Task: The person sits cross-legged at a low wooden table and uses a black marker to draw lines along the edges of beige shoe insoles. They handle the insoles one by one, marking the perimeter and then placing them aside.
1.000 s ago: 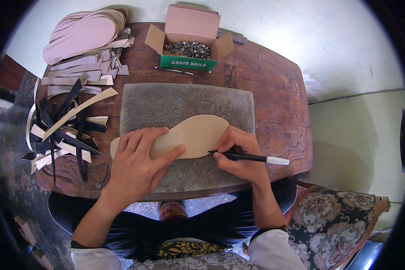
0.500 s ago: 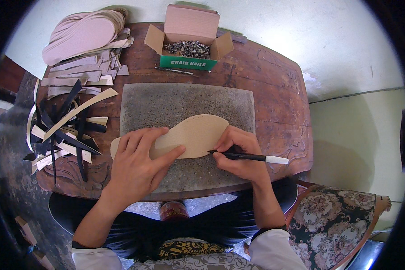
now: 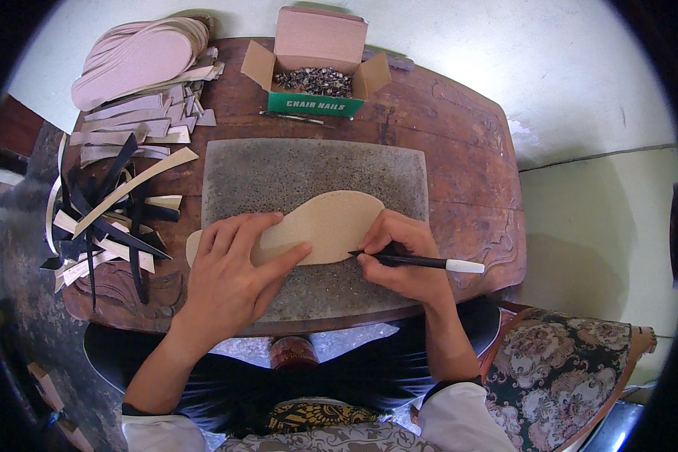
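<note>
A beige insole [image 3: 331,226] lies flat on a speckled grey slab [image 3: 309,169] near the table's front edge. Over its left part spreads my left hand [image 3: 233,260], fingers apart and lying flat on it. My right hand [image 3: 403,260] pinches a black marker pen [image 3: 414,261] with a white end. The pen's tip touches the insole at its near right edge, and the pen lies almost level, its white end pointing right. My palm hides the insole's narrower left part, though its rounded tip shows past the hand.
A green box of nails [image 3: 313,104] stands open at the back, with a thin rod [image 3: 294,117] before it. Stacked pink insoles [image 3: 139,60] and pale strips [image 3: 139,120] lie at the back left. Black and cream straps [image 3: 117,218] heap at the left. A floral-covered chair [image 3: 557,377] stands at the right.
Both hands, the insole and the pen keep nearly the same places. The whole picture has shifted very slightly to the right.
</note>
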{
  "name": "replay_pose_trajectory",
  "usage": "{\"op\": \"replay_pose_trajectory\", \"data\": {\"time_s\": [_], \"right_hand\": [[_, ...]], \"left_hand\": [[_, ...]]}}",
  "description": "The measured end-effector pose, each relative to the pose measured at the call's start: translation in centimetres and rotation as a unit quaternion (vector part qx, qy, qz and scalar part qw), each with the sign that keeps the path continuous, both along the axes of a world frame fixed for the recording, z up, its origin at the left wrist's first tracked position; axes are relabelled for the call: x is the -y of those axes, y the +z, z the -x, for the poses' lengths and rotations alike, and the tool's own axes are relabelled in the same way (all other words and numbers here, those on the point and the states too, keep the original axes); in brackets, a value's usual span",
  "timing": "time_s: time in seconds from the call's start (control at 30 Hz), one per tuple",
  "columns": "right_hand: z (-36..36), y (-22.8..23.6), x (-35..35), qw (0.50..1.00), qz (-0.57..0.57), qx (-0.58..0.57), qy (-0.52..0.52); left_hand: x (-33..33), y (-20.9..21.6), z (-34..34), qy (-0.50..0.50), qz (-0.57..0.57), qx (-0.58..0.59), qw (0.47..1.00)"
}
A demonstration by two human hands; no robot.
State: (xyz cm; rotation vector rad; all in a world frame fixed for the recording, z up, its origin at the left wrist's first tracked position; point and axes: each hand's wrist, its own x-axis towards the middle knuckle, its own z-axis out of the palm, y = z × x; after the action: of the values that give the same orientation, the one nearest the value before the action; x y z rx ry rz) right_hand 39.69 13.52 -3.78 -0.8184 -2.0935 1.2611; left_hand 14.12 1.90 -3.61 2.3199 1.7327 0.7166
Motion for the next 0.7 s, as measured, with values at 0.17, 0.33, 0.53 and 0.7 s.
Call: {"op": "replay_pose_trajectory", "data": {"time_s": [0.17, 0.33, 0.53, 0.7], "right_hand": [[-0.09, -0.06, -0.09, 1.000, -0.006, 0.003, 0.004], [0.04, 0.05, -0.09, 1.000, -0.009, 0.005, 0.002], [-0.21, -0.19, -0.17, 1.000, -0.007, 0.003, 0.003], [-0.42, -0.36, -0.25, 1.000, 0.022, -0.010, 0.010]], "left_hand": [[-0.04, 0.02, 0.02, -0.001, -0.003, 0.001, 1.000], [0.01, 0.03, 0.00, 0.000, -0.004, -0.004, 1.000], [-0.02, 0.06, -0.05, -0.001, 0.001, -0.002, 1.000], [-0.01, -0.02, 0.04, 0.000, 0.000, 0.000, 1.000]]}}
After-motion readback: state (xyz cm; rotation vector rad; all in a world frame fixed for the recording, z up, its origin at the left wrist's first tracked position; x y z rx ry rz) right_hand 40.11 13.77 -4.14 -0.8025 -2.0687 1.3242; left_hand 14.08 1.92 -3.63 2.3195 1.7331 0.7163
